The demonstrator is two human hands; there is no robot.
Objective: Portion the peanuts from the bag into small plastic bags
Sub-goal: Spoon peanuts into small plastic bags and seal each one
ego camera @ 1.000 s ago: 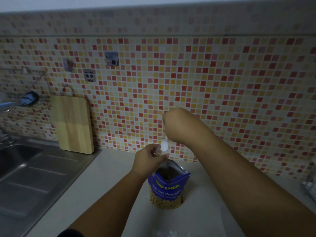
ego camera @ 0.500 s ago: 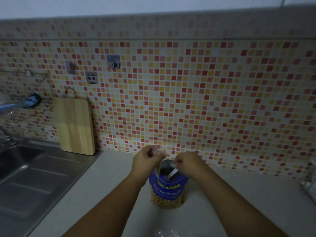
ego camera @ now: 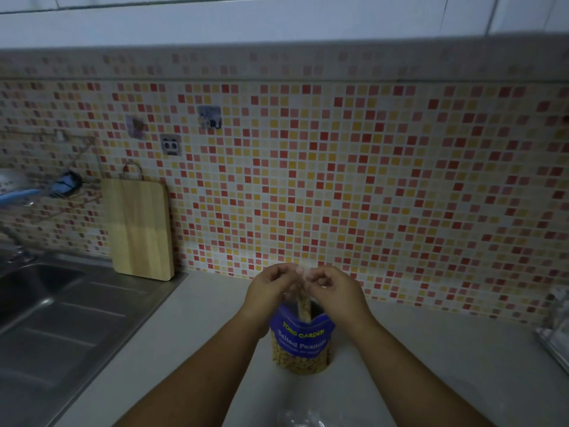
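Note:
A blue bag of salted peanuts point(ego camera: 301, 343) stands open on the counter point(ego camera: 431, 374), its clear lower part showing peanuts. Just above its mouth both hands hold a small clear plastic bag point(ego camera: 302, 305) with some peanuts in it. My left hand point(ego camera: 271, 291) pinches the small bag's top from the left. My right hand point(ego camera: 332, 292) pinches it from the right. The spoon is not visible. More clear plastic point(ego camera: 301, 420) lies at the bottom edge of the view.
A steel sink and drainer point(ego camera: 61, 328) fill the left side. A wooden cutting board point(ego camera: 140, 229) leans on the mosaic wall. A metal rack point(ego camera: 554, 334) sits at the right edge. A tap point(ego camera: 12, 245) stands at far left.
My right hand came down from above the bag, dipped a white spoon into the peanut bag, and now joins the left hand on the small bag's top. The spoon is gone from view.

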